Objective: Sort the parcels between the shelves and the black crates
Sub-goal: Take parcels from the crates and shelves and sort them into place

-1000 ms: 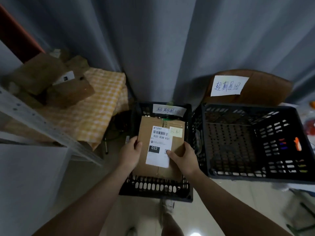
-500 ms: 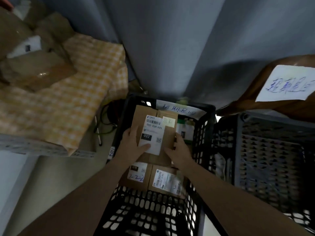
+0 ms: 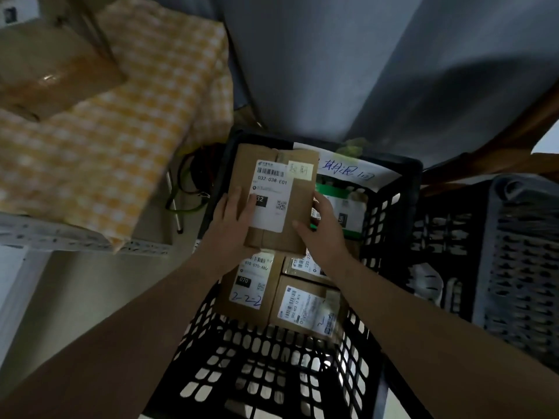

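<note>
At the far left a cardboard box (image 3: 51,71) lies on the yellow checked cloth (image 3: 127,137) that covers the shelf (image 3: 75,237). Next comes the left hand (image 3: 233,219). Its thumb lies on the white label (image 3: 272,186), and its other fingers are hidden under the left edge of the parcel (image 3: 298,213), so it grips from that side. The parcel is a flat brown carton, held nearly level over the black crate (image 3: 402,182), above the other parcels (image 3: 251,285) that lie inside. The right hand (image 3: 320,234) grips the opposite edge, with the thumb on top and the fingers curled round the side.

I judge the parcel to be stiff and rather light, because it does not sag between the two hands. Bare cardboard gives good friction, while the label and the tape are probably smoother. The two long edges therefore seem the best places to hold it. The corners may crush if it is dropped. Further right, a second crate (image 3: 514,267) stands just beside the first.
</note>
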